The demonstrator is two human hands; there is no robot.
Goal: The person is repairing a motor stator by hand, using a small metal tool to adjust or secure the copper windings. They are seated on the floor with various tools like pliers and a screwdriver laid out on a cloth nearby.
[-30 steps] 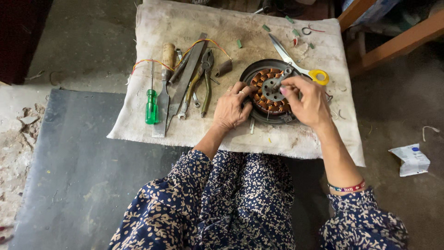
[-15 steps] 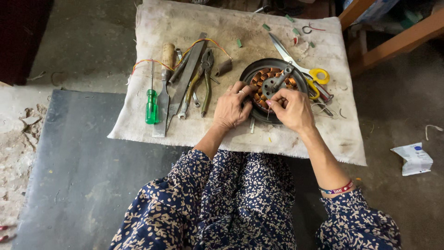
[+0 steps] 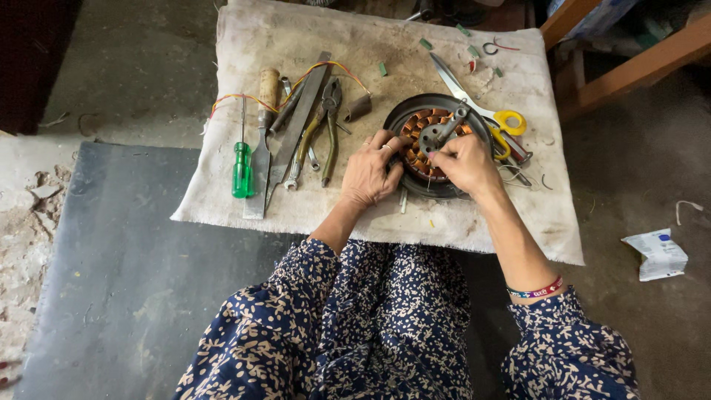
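Head view: both hands grip the stator [image 3: 437, 141] on the cloth [image 3: 296, 207], left hand [image 3: 370, 174] holding its rim, right hand [image 3: 463, 163] pinching the copper windings [image 3: 418, 122], scissors [image 3: 481, 111] just beside.

the right hand [image 3: 463, 164] now sits lower and nearer the body than a second ago, when it hovered over the far right part of the motor stator [image 3: 437, 144] beside the yellow-handled scissors [image 3: 481, 111]. it has slid across the copper windings to the near right edge, fingertips pressed on the coils close to the left hand [image 3: 370, 174]. the scissors' yellow loops, partly covered by that hand before, now show in full. the stator's central shaft, earlier hidden under the fingers, is uncovered and points up and right.
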